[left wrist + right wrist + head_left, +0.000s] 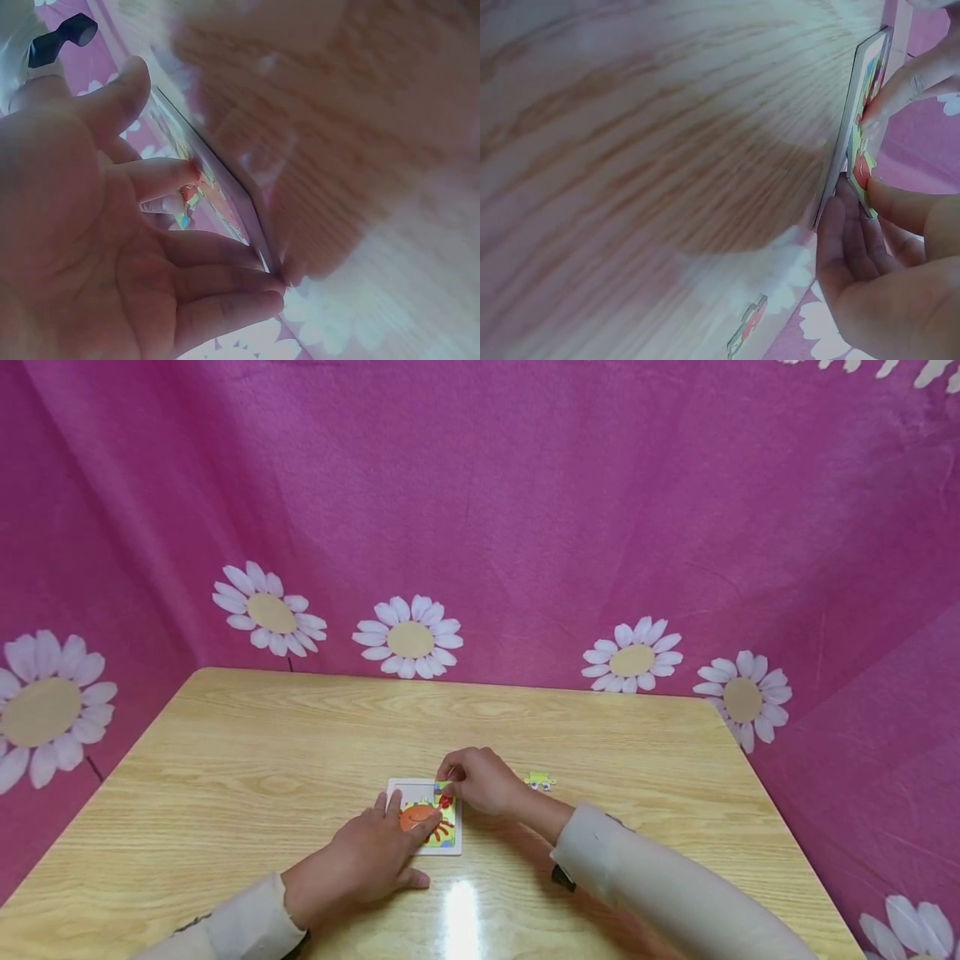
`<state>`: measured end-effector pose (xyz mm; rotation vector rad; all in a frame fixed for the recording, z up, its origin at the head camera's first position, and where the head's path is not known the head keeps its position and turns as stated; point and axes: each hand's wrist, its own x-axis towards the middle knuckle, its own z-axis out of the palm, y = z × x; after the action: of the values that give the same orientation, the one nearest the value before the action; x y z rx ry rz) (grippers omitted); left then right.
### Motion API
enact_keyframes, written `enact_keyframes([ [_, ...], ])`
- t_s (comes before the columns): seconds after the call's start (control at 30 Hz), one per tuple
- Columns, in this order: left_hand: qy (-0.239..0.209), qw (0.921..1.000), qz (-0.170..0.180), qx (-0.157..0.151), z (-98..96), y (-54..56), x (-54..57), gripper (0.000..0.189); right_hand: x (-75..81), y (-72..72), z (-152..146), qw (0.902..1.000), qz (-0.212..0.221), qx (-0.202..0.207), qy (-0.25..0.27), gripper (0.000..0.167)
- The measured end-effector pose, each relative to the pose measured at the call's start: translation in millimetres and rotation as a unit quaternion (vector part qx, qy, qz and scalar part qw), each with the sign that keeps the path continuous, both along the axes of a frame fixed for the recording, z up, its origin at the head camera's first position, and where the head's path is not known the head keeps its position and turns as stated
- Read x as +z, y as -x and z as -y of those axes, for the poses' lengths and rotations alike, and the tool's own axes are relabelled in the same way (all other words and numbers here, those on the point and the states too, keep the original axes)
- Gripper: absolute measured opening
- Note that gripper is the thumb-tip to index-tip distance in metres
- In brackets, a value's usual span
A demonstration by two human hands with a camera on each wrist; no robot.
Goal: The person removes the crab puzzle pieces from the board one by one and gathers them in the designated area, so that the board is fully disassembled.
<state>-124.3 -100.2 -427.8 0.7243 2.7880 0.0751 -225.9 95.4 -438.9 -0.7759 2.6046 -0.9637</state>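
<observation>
1. The place looks like a small cloth-lined booth; what building holds it cannot be told.
2. Magenta cloth (480, 510), softly creased, hangs round from nine o'clock through twelve to three.
3. Large white daisies (410, 639) pattern it, including at eleven and one o'clock.
4. A wood-grain table (247, 743) fills the enclosure, bright glare (461, 922) at six o'clock.

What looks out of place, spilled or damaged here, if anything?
One puzzle piece lies loose on the table, right of the tray rather than in it. Another piece, pinched by the right hand, tilts out of line with the tray. I see no spill or damage.
</observation>
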Motion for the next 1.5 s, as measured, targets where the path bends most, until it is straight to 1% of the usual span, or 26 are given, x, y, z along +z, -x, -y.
enact_keyframes([
  [0.07, 0.000, 1.0000, -0.002, -0.003, -0.1, -0.1, 0.1, 0.081, 2.1, -1.9, 0.0, 0.9998, 0.008, 0.005, 0.015, 0.011],
  [0.13, 0.005, 1.0000, -0.004, -0.005, -0.1, -0.2, 0.1, 0.080, 6.1, -2.0, 0.2, 0.9985, 0.024, 0.008, 0.050, 0.012],
  [0.23, 0.010, 0.9999, -0.003, -0.003, 0.2, 0.3, -0.2, 0.079, 13.4, 0.8, -0.2, 0.9944, 0.041, -0.003, 0.097, 0.009],
  [0.3, 0.012, 0.9999, 0.001, -0.002, 0.6, 0.4, -0.5, 0.079, 16.7, 3.7, -2.0, 0.9923, 0.044, -0.010, 0.115, 0.008],
  [0.37, 0.010, 0.9999, 0.007, -0.001, 0.9, 0.4, -0.6, 0.080, 18.2, 5.8, -5.1, 0.9924, 0.047, -0.019, 0.112, 0.008],
  [0.47, 0.008, 0.9999, 0.009, -0.002, 1.2, 0.2, -0.6, 0.081, 17.8, 8.0, -11.3, 0.9915, 0.064, -0.026, 0.111, 0.008],
  [0.6, 0.005, 1.0000, 0.007, -0.002, 1.3, 0.2, 0.4, 0.081, 18.8, 9.1, -18.8, 0.9882, 0.089, -0.037, 0.119, 0.009],
  [0.77, 0.001, 0.9999, 0.013, 0.001, 1.1, 0.8, 0.8, 0.081, 19.2, 10.3, -30.6, 0.9855, 0.107, -0.054, 0.121, 0.011],
  [1.0, 0.003, 0.9999, 0.017, 0.001, 0.5, 1.7, -0.6, 0.082, 17.3, 12.9, -50.7, 0.9764, 0.142, -0.067, 0.149, 0.013],
  [1.2, 0.000, 0.9998, 0.017, 0.005, -0.7, 1.8, 0.8, 0.082, 16.8, 14.3, -68.3, 0.9678, 0.169, -0.079, 0.170, 0.014],
  [1.43, -0.002, 0.9996, 0.028, 0.008, -1.5, 2.4, 1.6, 0.082, 17.2, 13.7, -90.3, 0.9702, 0.167, -0.084, 0.155, 0.011],
  [1.5, -0.005, 0.9995, 0.029, 0.010, -1.7, 2.6, 1.5, 0.083, 16.3, 14.0, -96.0, 0.9689, 0.170, -0.086, 0.159, 0.010],
])
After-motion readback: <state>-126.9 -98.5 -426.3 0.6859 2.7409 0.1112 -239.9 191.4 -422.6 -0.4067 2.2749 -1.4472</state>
